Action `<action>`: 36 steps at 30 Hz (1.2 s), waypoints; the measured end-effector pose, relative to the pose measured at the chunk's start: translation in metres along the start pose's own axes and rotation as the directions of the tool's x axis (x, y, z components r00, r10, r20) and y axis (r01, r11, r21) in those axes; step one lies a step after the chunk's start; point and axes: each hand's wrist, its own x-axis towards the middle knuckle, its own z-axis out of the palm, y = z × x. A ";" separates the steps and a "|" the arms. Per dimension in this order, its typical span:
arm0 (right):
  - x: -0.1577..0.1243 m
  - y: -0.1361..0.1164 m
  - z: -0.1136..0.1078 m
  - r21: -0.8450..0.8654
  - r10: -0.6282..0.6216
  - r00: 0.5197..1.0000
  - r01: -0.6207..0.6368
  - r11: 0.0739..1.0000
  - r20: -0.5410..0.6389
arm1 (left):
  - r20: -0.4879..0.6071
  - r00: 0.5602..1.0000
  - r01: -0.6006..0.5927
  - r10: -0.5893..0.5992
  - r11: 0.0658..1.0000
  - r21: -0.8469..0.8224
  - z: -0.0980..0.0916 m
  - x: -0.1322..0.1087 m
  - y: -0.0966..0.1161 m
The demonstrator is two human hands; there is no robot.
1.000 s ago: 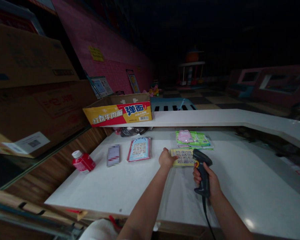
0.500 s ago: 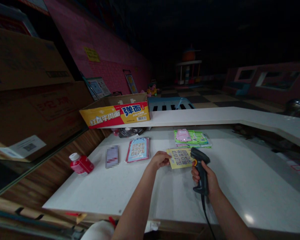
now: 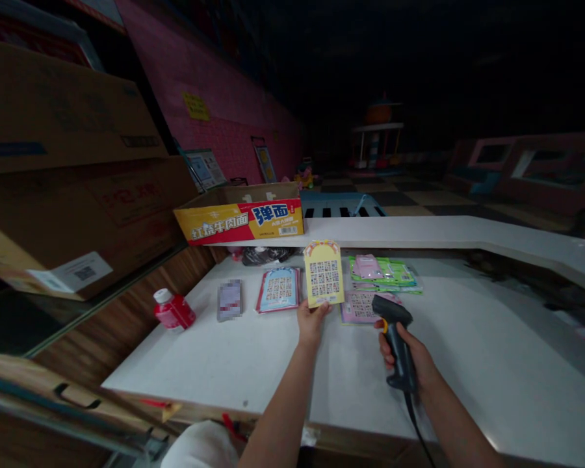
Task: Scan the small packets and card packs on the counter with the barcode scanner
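Observation:
My left hand pinches the bottom edge of a yellow card printed with a grid of small squares and holds it upright above the white counter. My right hand grips a black handheld barcode scanner, its cord trailing off the front edge. A pink card pack lies flat just beyond the scanner head. A blue-and-red card pack lies left of the raised card. A stack of green and pink packs sits further back.
A phone and a red bottle with a white cap lie at the counter's left. A yellow-red noodle carton sits on the raised white ledge. Large cardboard boxes fill the left shelf. The room beyond is dark.
My left hand has lifted the yellow card off the counter and turned it upright, uncovering the pink pack beneath. The scanner hand stays in about the same place.

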 end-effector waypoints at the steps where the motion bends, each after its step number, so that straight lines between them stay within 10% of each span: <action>1: -0.001 0.000 0.004 -0.020 0.015 1.000 -0.015 1.000 -0.014 | -0.014 1.000 -0.021 0.021 1.000 0.006 0.000 0.000 -0.001; 14: -0.017 0.007 0.059 -0.559 -0.102 0.974 -0.030 0.828 -0.202 | -0.057 0.996 -0.070 0.073 0.997 0.045 -0.001 0.004 -0.007; 25: -0.022 0.007 0.066 -0.505 -0.112 0.961 -0.032 0.863 -0.253 | -0.042 0.997 -0.069 0.072 0.996 0.055 0.000 0.002 -0.005; 36: 0.004 -0.006 0.024 -0.200 -0.020 0.976 -0.025 0.979 -0.219 | -0.009 0.997 -0.081 0.081 0.996 0.025 -0.001 0.003 -0.007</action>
